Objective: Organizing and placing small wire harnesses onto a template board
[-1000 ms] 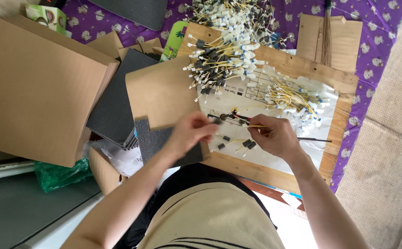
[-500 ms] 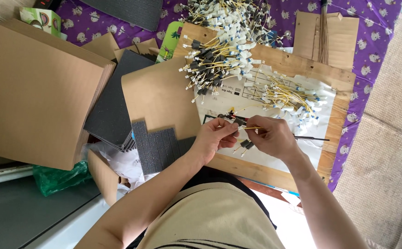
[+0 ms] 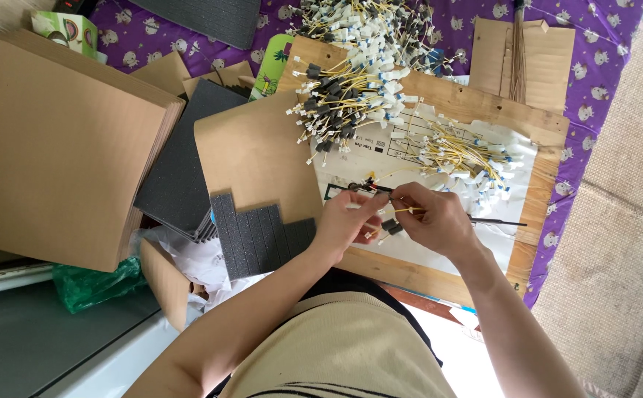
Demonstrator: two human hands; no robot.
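My left hand (image 3: 347, 225) and my right hand (image 3: 432, 217) meet over a white printed sheet (image 3: 439, 243) on a wooden board (image 3: 476, 107). Both pinch one thin yellow wire piece (image 3: 399, 211) with small white and dark ends. A small black foam block (image 3: 389, 225) lies just under the fingers. A thin dark rod (image 3: 498, 221) sticks out to the right of my right hand. Piles of finished yellow wire pieces (image 3: 351, 92) with black foam and white plugs lie further up the board, with another pile (image 3: 469, 155) on the right.
A grey foam sheet cut into squares (image 3: 259, 232) lies left of my hands on brown cardboard (image 3: 255, 155). Large cardboard sheets (image 3: 56, 147) and dark foam pads (image 3: 181, 177) are stacked at left. Purple patterned cloth (image 3: 579, 133) covers the surface; a green bag (image 3: 89, 284) sits lower left.
My left hand has moved right from the foam sheet to join my right hand on the wire piece. The right hand has stayed in place.
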